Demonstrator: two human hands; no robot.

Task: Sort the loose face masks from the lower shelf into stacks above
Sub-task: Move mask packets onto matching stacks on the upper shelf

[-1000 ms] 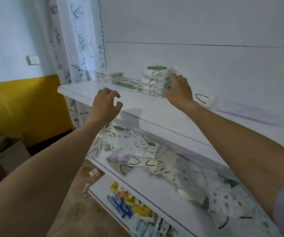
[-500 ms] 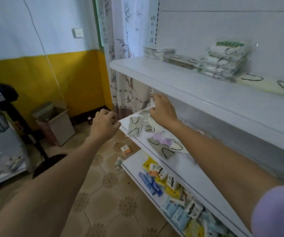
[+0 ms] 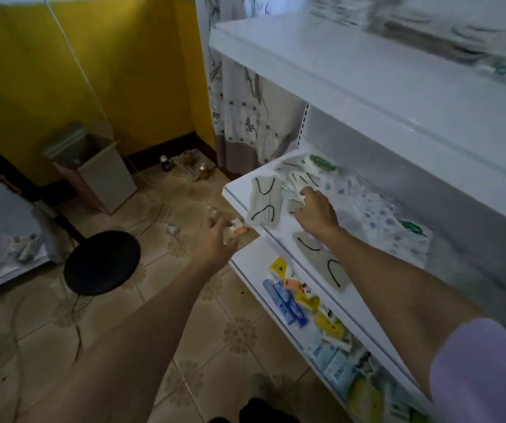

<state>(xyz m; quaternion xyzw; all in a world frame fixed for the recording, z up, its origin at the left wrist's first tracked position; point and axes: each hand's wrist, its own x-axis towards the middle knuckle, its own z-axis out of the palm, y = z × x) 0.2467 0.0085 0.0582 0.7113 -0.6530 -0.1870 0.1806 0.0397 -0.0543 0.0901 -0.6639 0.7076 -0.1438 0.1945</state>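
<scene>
Right hand [image 3: 315,212]: reaching onto the lower shelf [image 3: 239,189], fingertips bending down onto a pale mask [image 3: 297,185] at the left end of the pile. I cannot tell whether the fingers are pinching it or only touching it.
Left hand [image 3: 215,241]: hovering in the air just off the shelf's front edge, fingers loosely spread and slightly bent, holding nothing.
Loose masks: lying scattered over the lower shelf. A grey mask [image 3: 264,203] with black ear loops is lying just left of the right hand. A second grey mask [image 3: 322,264] is showing under the right forearm near the front edge. Dotted packets [image 3: 370,209] are spreading toward the back, and green-labelled packets [image 3: 322,162] are sitting at the rear corner.
Upper shelf [image 3: 367,80]: carrying stacks [image 3: 459,29] along its back, at the top right of the view. They are blurring badly, so their number and neatness are not readable.
Done so far: some masks are evidently sitting in stacks above already, judging by those blurred piles.
Left to do: most of the job, it seems. Several kinds of mask are lying mixed across the lower shelf, each needing lifting and matching to a stack.
Step in hand: picking the next mask, probably the pale one under the fingertips.
Bottom shelf [image 3: 253,254]: holding toothpaste boxes [image 3: 288,303] and small yellow packets, no part of the task.
Floor side: a black stool [image 3: 102,262] and a bin [image 3: 102,175] are standing well apart from the shelving.
</scene>
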